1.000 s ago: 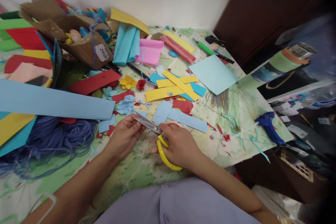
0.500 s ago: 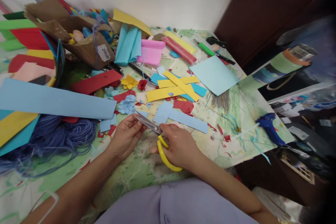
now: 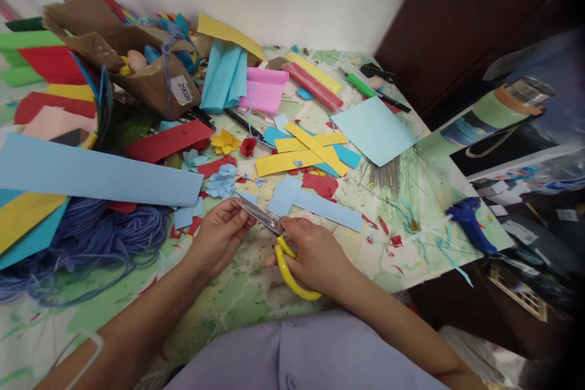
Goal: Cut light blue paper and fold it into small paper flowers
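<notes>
My right hand [image 3: 315, 254] grips the yellow handles of a pair of scissors [image 3: 289, 269], whose steel blades [image 3: 258, 217] point up and left. My left hand [image 3: 220, 237] sits at the blade tips, its fingers curled close to the steel. Anything pinched there is hidden by the fingers. Just beyond the blades lie pale blue paper strips [image 3: 326, 210] and a red paper scrap [image 3: 319, 184]. Crossed yellow paper strips [image 3: 297, 155] lie farther ahead.
A long pale blue paper sheet [image 3: 95, 170] and a heap of blue cord [image 3: 114, 244] lie to the left. A cardboard box [image 3: 155, 85] stands behind them. A blue glue gun [image 3: 470, 225] rests near the mat's right edge, with a dark cabinet [image 3: 457, 18] beyond.
My right hand and the scissor handles have shifted slightly down and right. My left hand stays almost in place, and the scissors remain in my right hand.
</notes>
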Action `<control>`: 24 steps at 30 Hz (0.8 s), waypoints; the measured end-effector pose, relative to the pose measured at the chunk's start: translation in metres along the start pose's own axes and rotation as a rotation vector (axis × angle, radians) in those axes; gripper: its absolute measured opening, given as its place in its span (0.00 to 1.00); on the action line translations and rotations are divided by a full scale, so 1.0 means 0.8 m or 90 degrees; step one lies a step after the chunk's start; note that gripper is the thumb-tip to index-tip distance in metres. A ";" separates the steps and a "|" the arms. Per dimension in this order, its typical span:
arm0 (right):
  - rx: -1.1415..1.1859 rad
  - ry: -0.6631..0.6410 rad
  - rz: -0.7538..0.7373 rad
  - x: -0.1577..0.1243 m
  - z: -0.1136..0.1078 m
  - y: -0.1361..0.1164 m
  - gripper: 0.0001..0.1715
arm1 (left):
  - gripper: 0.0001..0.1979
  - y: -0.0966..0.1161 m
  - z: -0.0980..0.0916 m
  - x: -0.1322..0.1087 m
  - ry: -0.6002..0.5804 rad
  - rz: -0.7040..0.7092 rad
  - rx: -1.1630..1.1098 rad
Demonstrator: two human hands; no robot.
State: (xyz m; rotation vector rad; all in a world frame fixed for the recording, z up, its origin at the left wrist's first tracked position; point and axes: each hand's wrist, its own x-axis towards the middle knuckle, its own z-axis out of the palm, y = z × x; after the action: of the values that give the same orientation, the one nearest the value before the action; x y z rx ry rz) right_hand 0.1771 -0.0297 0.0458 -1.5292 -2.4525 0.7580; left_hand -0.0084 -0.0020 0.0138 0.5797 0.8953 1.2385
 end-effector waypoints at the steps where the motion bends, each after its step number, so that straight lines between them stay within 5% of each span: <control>1: 0.003 -0.002 -0.002 -0.001 -0.001 0.001 0.19 | 0.07 0.001 -0.001 0.000 -0.006 0.002 0.014; 24: -0.053 -0.049 -0.038 -0.015 -0.018 0.020 0.23 | 0.09 0.015 -0.015 0.007 -0.022 -0.054 0.189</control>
State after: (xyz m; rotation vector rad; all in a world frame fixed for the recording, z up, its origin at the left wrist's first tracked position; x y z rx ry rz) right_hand 0.2009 -0.0298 0.0524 -1.4727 -2.6044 0.7263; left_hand -0.0249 0.0058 0.0152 0.7873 1.0723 1.0227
